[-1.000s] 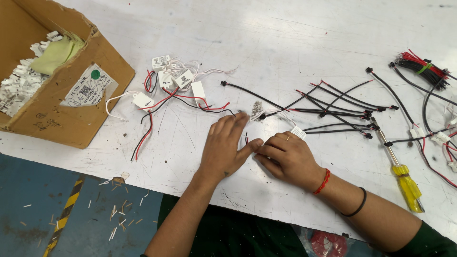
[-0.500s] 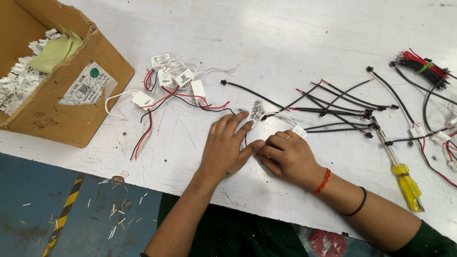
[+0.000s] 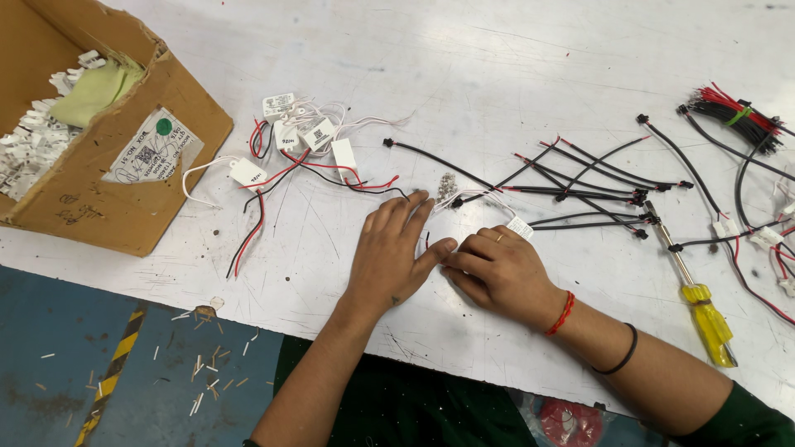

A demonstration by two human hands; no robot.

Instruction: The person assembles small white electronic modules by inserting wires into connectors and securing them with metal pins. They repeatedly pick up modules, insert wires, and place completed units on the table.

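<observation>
Head view: left hand (image 3: 389, 252) flat on the desk (image 3: 513, 74) near its near edge, fingers spread and pressing down, seemingly to pin a small white-tagged wire piece (image 3: 520, 228); right hand (image 3: 497, 269) curled just beside it, fingertips meeting the left thumb, pinching something too small to tell; hands together, touching; white tag peeking out just beyond the right knuckles. Loose black leads (image 3: 580, 178) fanned toward the right edge, within reach; yellow-handled screwdriver (image 3: 704, 319) laid beside the right forearm; bundle of red and black wires (image 3: 733, 112) at the far right corner. Tagged red, white and black wires (image 3: 298, 145) heaped mid-desk. Cardboard box (image 3: 124, 178) at the left edge, open, holding small white connectors (image 3: 33, 141) and a pale green cloth (image 3: 91, 91).
</observation>
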